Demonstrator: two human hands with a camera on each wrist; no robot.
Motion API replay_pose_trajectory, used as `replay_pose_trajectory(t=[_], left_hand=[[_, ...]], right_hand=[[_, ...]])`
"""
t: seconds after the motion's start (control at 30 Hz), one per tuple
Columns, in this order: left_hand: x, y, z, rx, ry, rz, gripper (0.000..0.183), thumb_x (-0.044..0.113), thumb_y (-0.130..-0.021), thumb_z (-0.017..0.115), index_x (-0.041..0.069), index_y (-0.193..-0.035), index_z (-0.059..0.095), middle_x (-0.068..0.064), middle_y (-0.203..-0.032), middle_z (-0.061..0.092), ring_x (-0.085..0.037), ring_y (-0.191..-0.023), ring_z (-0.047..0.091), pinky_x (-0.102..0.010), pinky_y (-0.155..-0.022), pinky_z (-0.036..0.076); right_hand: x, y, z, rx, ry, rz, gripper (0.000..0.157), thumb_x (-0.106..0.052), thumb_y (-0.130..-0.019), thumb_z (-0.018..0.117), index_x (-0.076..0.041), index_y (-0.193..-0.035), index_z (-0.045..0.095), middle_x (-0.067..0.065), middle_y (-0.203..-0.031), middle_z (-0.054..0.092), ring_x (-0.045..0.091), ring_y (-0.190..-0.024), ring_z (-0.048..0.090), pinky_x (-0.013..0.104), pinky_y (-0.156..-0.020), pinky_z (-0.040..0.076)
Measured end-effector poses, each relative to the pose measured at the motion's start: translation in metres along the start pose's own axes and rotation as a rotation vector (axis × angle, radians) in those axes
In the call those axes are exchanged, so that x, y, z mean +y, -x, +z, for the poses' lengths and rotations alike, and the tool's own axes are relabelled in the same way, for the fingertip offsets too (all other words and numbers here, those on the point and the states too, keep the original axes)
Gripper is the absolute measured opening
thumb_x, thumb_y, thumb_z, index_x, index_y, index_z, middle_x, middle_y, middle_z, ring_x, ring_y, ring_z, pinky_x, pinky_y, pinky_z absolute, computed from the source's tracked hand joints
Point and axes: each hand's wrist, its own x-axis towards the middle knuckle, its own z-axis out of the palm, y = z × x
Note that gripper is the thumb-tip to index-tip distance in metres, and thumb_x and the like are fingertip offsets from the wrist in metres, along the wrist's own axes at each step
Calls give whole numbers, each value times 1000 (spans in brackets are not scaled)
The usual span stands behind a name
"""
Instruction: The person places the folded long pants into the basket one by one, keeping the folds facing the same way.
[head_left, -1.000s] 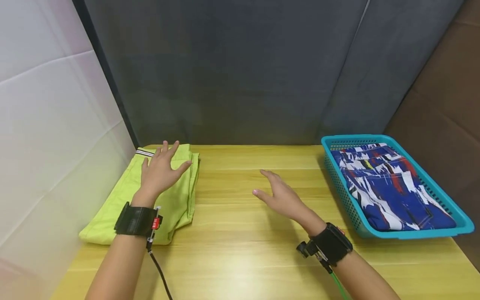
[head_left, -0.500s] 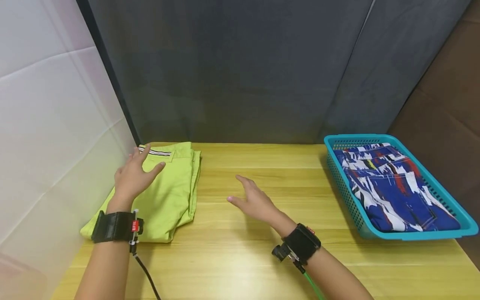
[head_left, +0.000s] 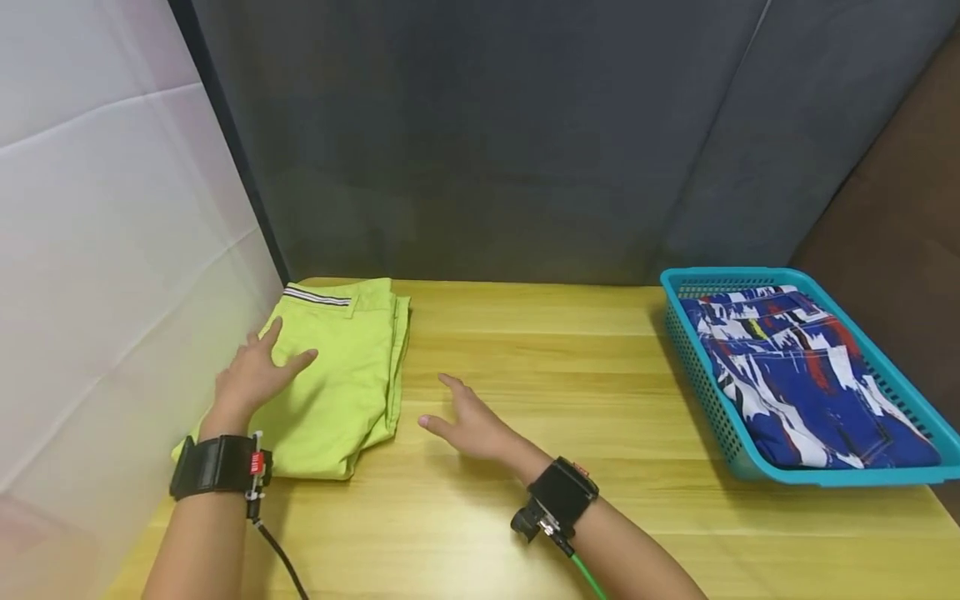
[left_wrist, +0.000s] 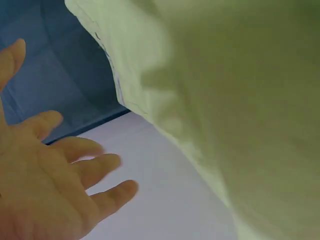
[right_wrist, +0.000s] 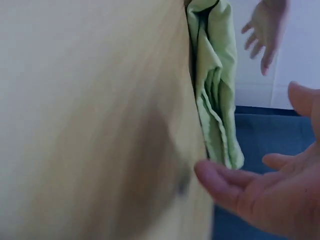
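Folded lime-green trousers [head_left: 337,358] lie on the left of the table, a black-and-white striped band along their far edge. My left hand [head_left: 247,379] hovers above their left side with fingers spread; the left wrist view shows that hand [left_wrist: 45,185] apart from the green cloth [left_wrist: 240,110]. To the right of the trousers, my right hand [head_left: 474,427] hangs over the table with thumb and fingers apart, holding nothing. In the right wrist view, the layered folds of the trousers [right_wrist: 217,85] stand beyond my right hand [right_wrist: 280,195].
A teal plastic basket [head_left: 693,392] stands at the right, holding a folded blue garment [head_left: 817,392] with white and red patches. The wood-grain table [head_left: 540,358] meets a dark grey cloth wall [head_left: 480,150] behind, a white one [head_left: 112,250] at left and a brown one [head_left: 900,200] at right.
Both hands have moved left: the left from over the middle of the trousers to their left side, the right from mid-table to near their right edge. The trousers lie as before.
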Motion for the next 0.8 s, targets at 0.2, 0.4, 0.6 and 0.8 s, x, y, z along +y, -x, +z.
replay_pose_trajectory(t=[0.2, 0.4, 0.6, 0.8], left_hand=[[-11, 6, -2, -125, 31, -83, 108, 71, -90, 37, 0, -150, -19, -54, -140, -12, -71, -129, 4, -82, -94, 16], [-23, 16, 0, -173, 86, -122, 116, 70, -88, 45, -3, -148, -23, -51, -142, -14, -70, -130, -3, -82, -97, 10], [-37, 25, 2, -204, 143, -115, 120, 65, -88, 51, -8, -144, -25, -47, -145, -10, -66, -133, 1, -73, -107, 14], [-48, 31, 1, -217, 173, -146, 120, 62, -89, 54, -10, -144, -26, -47, -146, -8, -65, -133, 5, -71, -108, 16]], right_hand=[[5, -8, 13, -77, -243, 19, 82, -45, -96, 54, -13, -156, 7, 23, -158, 18, 44, -139, 33, 54, -109, 37], [4, -16, 25, -97, -385, 29, 86, -34, -92, 65, -14, -155, 10, 24, -157, 17, 43, -133, 43, 52, -105, 42], [1, -26, 36, -126, -526, 74, 86, -26, -91, 68, -15, -155, 12, 27, -156, 16, 40, -124, 53, 47, -95, 52], [0, -34, 45, -128, -645, 122, 81, -21, -92, 66, -15, -155, 16, 26, -155, 20, 41, -126, 51, 45, -91, 54]])
